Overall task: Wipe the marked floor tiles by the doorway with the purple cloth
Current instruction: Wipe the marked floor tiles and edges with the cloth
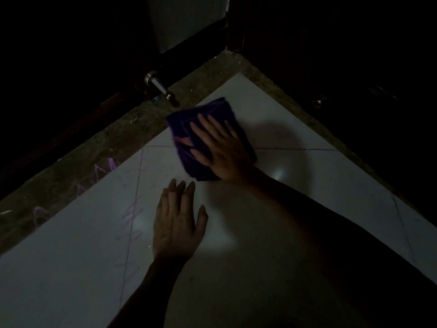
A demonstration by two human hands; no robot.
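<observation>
A folded purple cloth (186, 129) lies flat on the pale floor tiles (295, 176) near the corner by the doorway. My right hand (220, 150) presses down on it with fingers spread and straight. My left hand (176, 223) rests flat on the tile just in front of the cloth, fingers straight, holding nothing. Faint purple scribbles (133, 216) mark the tile to the left of my left hand, and more purple marks (104, 168) run along the dark stone border. The scene is very dim.
A dark stone threshold strip (146, 119) borders the tiles on the left and right. A metal door stopper (158, 87) stands on it just behind the cloth. Dark wooden door frames rise beyond the strip. A small round knob (316, 103) shows at the right.
</observation>
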